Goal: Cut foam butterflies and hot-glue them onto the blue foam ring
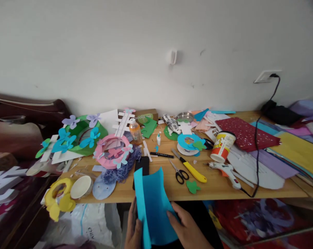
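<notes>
A blue paper sheet [156,204], bent up along its left and right sides, is held low in front of me, at the table's front edge. My left hand [133,226] grips its left side, thumb in front. On the right side, my right hand [184,223] holds the paper with the thumb on its inner face. Just behind the sheet lies a black phone [143,166], partly covered by it. Scissors [181,173], a yellow-handled knife [191,168] and a green paper piece [192,186] lie to the right.
A glue gun [227,171] with a black cord and a tilted paper cup [223,147] are at the right. Toward the left are a pink paper ring [100,152], an orange bottle [135,131], a white bowl [81,187] and a yellow ring [51,197]. Coloured sheets [301,152] lie far right.
</notes>
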`<action>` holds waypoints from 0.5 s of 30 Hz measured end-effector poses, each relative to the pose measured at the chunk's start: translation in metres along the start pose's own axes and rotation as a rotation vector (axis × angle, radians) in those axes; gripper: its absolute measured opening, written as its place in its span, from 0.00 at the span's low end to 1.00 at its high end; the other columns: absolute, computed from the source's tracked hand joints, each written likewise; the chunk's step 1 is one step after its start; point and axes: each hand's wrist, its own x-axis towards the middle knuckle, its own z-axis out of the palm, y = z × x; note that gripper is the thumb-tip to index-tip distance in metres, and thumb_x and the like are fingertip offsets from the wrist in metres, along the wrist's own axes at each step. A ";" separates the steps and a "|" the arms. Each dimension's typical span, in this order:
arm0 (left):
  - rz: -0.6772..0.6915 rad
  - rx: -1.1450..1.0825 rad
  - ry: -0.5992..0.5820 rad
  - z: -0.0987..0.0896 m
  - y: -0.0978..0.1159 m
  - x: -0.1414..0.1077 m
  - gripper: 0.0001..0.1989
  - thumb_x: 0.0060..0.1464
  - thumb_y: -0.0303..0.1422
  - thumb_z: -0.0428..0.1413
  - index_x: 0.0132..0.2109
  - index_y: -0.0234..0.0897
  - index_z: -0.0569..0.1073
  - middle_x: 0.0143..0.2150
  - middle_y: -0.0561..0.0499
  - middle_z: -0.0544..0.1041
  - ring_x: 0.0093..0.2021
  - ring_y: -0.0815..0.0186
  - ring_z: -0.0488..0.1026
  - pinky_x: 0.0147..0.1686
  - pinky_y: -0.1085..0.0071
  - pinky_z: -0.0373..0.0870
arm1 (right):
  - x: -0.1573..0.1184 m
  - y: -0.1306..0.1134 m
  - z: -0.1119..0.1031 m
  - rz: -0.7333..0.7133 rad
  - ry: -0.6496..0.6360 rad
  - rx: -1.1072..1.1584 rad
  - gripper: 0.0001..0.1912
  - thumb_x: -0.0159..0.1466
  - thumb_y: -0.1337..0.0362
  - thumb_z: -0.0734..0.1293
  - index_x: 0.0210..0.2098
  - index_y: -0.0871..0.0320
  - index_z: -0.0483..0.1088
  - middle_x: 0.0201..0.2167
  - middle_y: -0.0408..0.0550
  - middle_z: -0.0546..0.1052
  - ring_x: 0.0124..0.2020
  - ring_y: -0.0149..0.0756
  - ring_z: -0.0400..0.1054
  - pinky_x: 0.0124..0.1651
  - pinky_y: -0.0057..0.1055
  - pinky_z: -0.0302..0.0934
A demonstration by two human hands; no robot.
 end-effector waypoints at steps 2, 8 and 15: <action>0.010 -0.020 0.036 0.009 -0.002 0.003 0.51 0.51 0.55 0.59 0.72 0.45 0.43 0.66 0.41 0.66 0.65 0.47 0.63 0.59 0.56 0.68 | -0.005 0.000 0.002 0.078 -0.042 0.146 0.34 0.62 0.40 0.62 0.56 0.59 0.70 0.55 0.59 0.74 0.57 0.51 0.68 0.58 0.42 0.62; 0.184 0.242 0.072 0.017 0.000 0.005 0.53 0.45 0.48 0.66 0.71 0.43 0.49 0.71 0.38 0.56 0.69 0.43 0.54 0.64 0.52 0.57 | -0.010 -0.017 -0.008 -0.019 -0.046 0.240 0.36 0.66 0.41 0.59 0.65 0.55 0.59 0.64 0.54 0.65 0.67 0.46 0.54 0.67 0.42 0.52; 0.230 0.419 0.008 0.014 0.011 -0.003 0.31 0.60 0.53 0.49 0.65 0.44 0.65 0.71 0.44 0.53 0.72 0.47 0.45 0.68 0.49 0.46 | 0.005 -0.020 -0.015 -0.037 0.013 0.086 0.30 0.59 0.51 0.70 0.56 0.60 0.69 0.52 0.57 0.77 0.52 0.51 0.72 0.55 0.45 0.66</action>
